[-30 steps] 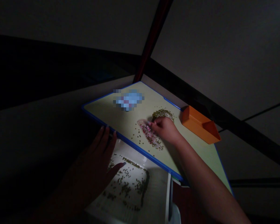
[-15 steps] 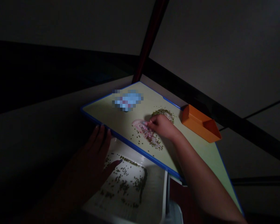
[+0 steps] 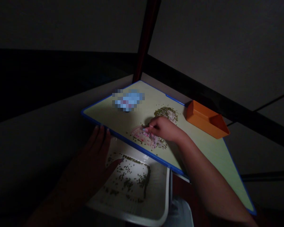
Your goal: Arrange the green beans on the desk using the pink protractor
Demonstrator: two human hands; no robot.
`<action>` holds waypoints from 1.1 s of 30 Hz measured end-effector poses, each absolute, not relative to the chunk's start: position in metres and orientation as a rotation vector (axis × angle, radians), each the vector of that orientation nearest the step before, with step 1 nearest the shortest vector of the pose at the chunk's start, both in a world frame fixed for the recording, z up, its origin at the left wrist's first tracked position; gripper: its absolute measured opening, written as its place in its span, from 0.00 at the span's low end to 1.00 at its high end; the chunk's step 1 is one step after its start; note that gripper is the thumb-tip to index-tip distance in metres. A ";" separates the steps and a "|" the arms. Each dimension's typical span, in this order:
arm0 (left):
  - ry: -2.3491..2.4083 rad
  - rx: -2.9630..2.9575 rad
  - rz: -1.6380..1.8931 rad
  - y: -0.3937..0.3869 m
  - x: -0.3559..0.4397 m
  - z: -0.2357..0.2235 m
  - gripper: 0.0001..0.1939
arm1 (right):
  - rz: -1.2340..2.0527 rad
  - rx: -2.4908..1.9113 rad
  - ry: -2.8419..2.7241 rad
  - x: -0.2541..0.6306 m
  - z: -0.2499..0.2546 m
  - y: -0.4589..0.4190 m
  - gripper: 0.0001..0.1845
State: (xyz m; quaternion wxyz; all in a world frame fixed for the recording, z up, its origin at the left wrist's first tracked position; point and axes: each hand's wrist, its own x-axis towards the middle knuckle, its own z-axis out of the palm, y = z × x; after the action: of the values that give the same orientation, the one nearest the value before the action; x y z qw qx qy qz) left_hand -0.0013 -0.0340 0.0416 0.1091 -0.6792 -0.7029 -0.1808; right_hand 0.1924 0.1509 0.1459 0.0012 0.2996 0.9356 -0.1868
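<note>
My right hand [image 3: 164,128] rests on a pale yellow board with a blue rim [image 3: 101,121]. Its fingers are curled onto a thin, clear pinkish scraper [image 3: 143,136] lying flat among scattered small green beans [image 3: 159,145]. A denser heap of green beans [image 3: 167,112] lies just behind that hand. My left hand [image 3: 94,160] is in shadow below the board's near edge, fingers spread, holding the side of a white tray [image 3: 156,205] with several green beans in it.
An orange rectangular tub [image 3: 207,119] stands on the board at the right. A pixelated blue patch [image 3: 128,100] sits at the board's far end. A dark red post [image 3: 144,37] rises behind. The surroundings are very dark.
My right hand has slid the scraper and some beans toward the board's near edge, above the white tray. My left hand has stayed at the tray.
</note>
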 end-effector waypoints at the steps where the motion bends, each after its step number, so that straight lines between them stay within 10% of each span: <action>1: -2.074 -1.994 -0.523 -0.034 -0.001 0.042 0.46 | -0.580 0.939 2.937 0.193 0.146 0.150 0.15; 33: -2.077 -2.092 -0.321 -0.031 -0.023 0.046 0.49 | -1.067 0.818 2.857 0.215 0.164 0.147 0.12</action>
State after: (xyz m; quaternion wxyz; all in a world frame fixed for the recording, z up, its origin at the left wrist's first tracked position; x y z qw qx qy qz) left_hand -0.0231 -0.0305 0.0457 0.0880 -0.7028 -0.6976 -0.1080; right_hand 0.2149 0.1473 0.1635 -0.0080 0.2590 0.9048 -0.3378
